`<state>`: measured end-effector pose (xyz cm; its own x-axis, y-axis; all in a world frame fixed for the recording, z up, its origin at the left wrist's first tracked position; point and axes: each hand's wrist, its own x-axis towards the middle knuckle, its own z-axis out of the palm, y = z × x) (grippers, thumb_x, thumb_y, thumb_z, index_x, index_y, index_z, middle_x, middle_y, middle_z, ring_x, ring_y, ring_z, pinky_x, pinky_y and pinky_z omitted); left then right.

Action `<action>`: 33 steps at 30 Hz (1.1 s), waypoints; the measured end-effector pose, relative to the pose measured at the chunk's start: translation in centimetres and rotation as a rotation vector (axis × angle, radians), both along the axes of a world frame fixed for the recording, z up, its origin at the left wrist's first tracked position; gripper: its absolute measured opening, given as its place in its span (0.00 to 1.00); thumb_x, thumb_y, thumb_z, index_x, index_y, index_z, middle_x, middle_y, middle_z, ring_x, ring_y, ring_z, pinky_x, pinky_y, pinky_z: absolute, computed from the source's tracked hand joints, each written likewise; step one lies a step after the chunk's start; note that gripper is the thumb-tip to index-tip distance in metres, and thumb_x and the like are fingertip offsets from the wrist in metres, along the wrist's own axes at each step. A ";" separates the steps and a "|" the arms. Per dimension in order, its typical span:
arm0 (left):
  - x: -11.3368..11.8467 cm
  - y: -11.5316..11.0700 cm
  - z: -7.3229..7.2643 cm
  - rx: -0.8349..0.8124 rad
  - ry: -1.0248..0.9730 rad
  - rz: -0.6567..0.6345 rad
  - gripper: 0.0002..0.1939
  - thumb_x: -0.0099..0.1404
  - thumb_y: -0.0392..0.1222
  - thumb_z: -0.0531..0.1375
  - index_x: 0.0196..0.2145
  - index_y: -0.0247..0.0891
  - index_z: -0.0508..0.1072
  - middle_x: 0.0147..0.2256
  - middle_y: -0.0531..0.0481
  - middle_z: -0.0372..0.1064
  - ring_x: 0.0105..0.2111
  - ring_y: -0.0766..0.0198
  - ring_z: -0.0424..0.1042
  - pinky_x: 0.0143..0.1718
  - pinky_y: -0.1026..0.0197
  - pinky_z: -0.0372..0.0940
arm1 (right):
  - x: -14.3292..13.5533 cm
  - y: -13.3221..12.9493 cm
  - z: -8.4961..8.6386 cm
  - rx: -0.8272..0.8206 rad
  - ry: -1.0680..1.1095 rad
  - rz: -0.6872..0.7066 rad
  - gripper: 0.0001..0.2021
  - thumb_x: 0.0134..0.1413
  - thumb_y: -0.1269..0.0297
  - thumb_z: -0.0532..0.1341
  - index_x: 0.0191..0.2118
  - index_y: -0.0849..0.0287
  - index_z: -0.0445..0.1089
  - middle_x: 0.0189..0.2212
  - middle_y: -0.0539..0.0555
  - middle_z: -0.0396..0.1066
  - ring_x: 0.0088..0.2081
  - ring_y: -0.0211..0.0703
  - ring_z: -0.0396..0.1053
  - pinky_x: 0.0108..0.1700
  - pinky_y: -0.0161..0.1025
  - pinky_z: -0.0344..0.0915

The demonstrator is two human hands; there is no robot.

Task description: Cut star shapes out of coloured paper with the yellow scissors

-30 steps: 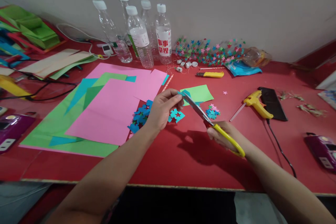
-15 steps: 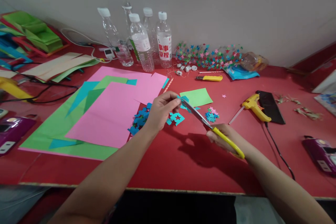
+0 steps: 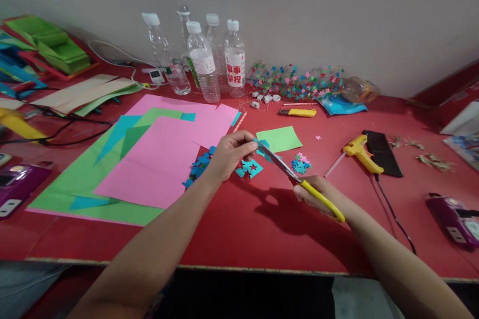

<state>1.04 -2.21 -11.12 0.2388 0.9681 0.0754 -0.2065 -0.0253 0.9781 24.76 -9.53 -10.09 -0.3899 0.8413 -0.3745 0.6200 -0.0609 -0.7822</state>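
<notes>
Left hand (image 3: 229, 155) up over the red table (image 3: 262, 229), fingers pinched tight on a small blue paper bit (image 3: 263, 144). Right hand (image 3: 316, 195) wrapped around yellow scissors (image 3: 299, 181), blades meeting the bit, maybe a little open, hard to tell. Blue scraps (image 3: 247, 168) just under. Pink paper (image 3: 157, 162) to the left.
</notes>
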 end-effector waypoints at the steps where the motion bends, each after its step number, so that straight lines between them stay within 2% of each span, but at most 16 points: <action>1: 0.0 0.0 0.0 -0.004 0.003 0.005 0.06 0.53 0.39 0.63 0.24 0.37 0.70 0.19 0.57 0.64 0.18 0.74 0.61 0.21 0.68 0.58 | 0.0 0.0 -0.1 -0.008 0.009 -0.005 0.26 0.53 0.37 0.54 0.23 0.58 0.59 0.15 0.45 0.54 0.16 0.31 0.52 0.18 0.31 0.49; 6: 0.2 -0.1 0.1 -0.021 -0.012 0.025 0.05 0.52 0.39 0.63 0.24 0.37 0.70 0.18 0.57 0.64 0.18 0.74 0.62 0.21 0.68 0.59 | -0.1 -0.1 -0.3 -0.079 0.023 -0.029 0.28 0.52 0.34 0.54 0.24 0.58 0.58 0.14 0.44 0.53 0.15 0.30 0.51 0.17 0.31 0.48; 12: 0.3 -0.1 0.3 -0.024 -0.019 0.027 0.06 0.52 0.39 0.63 0.23 0.38 0.70 0.18 0.56 0.64 0.18 0.73 0.61 0.21 0.68 0.58 | 0.0 -0.1 -0.3 -0.063 0.032 -0.011 0.26 0.56 0.37 0.53 0.24 0.58 0.58 0.15 0.44 0.53 0.16 0.30 0.51 0.17 0.31 0.49; 19: 0.5 -0.3 0.5 -0.052 -0.026 0.040 0.06 0.52 0.40 0.63 0.23 0.37 0.70 0.18 0.56 0.65 0.18 0.73 0.62 0.21 0.68 0.60 | -0.4 -0.2 -0.1 -0.043 0.024 -0.073 0.27 0.50 0.35 0.56 0.22 0.57 0.58 0.14 0.44 0.53 0.14 0.30 0.51 0.16 0.31 0.48; 26: 0.6 -0.3 0.2 -0.073 -0.075 0.030 0.06 0.53 0.39 0.63 0.23 0.37 0.69 0.19 0.56 0.66 0.18 0.73 0.64 0.21 0.68 0.61 | -0.1 -0.2 0.0 -0.120 0.083 -0.070 0.26 0.53 0.38 0.56 0.24 0.59 0.61 0.12 0.43 0.52 0.13 0.29 0.50 0.15 0.29 0.49; 33: 0.2 -0.2 0.0 0.021 -0.039 0.040 0.05 0.55 0.39 0.62 0.24 0.37 0.71 0.19 0.55 0.66 0.20 0.72 0.64 0.23 0.67 0.62 | 0.1 -0.3 0.7 -0.198 0.110 -0.126 0.28 0.46 0.34 0.60 0.24 0.59 0.60 0.16 0.42 0.52 0.14 0.27 0.48 0.15 0.28 0.46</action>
